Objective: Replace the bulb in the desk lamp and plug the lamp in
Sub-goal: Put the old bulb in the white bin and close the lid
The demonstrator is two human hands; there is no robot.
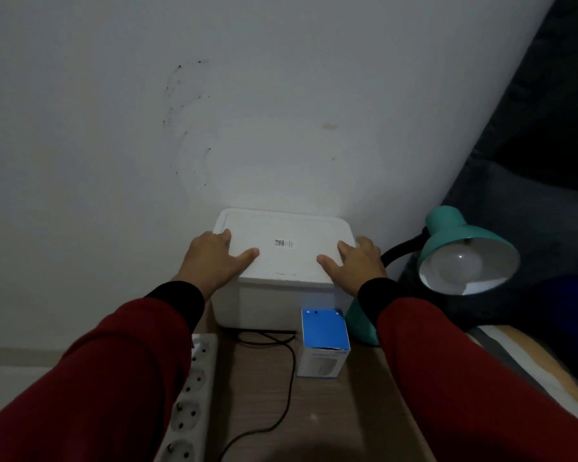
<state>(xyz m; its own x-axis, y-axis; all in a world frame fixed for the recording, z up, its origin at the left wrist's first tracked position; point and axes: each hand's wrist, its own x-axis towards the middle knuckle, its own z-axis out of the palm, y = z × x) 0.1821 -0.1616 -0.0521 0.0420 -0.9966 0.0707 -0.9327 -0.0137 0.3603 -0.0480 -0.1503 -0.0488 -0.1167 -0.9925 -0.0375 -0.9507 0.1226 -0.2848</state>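
A teal desk lamp stands at the right of a wooden surface, its shade tilted toward me with a white bulb inside. Its black cord trails across the wood toward me. A blue and white bulb box stands upright in front of a white plastic storage box with a lid. My left hand grips the lid's left edge, thumb on top. My right hand grips the lid's right edge. A white power strip lies at the left.
The storage box sits against a white wall. A dark padded bed headboard and bedding fill the right side. The wooden surface is narrow, with its left edge under the power strip.
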